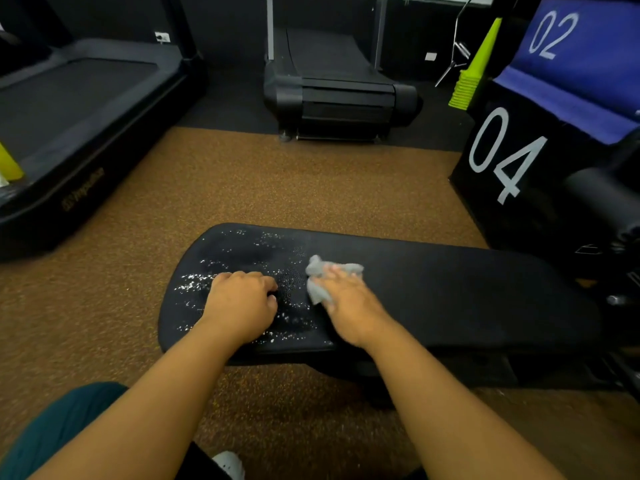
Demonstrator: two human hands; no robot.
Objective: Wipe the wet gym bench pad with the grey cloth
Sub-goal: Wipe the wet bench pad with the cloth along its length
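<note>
The right hand (pixel 346 306) presses the grey cloth (pixel 323 277) flat on the black bench pad (pixel 450 292). At its 9 o'clock, the left hand (pixel 242 303) rests curled, holding nothing, among water drops (pixel 194 282).

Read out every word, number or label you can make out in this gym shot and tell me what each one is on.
"04": large white digits on the black padded box at right.
"02": white digits on the blue-purple padded box stacked above it.
A gold brand name on the side rail of the black treadmill at left seems to read "Impulse", but it is too blurred to confirm.
Nothing is printed on the black bench pad or the grey cloth.
</note>
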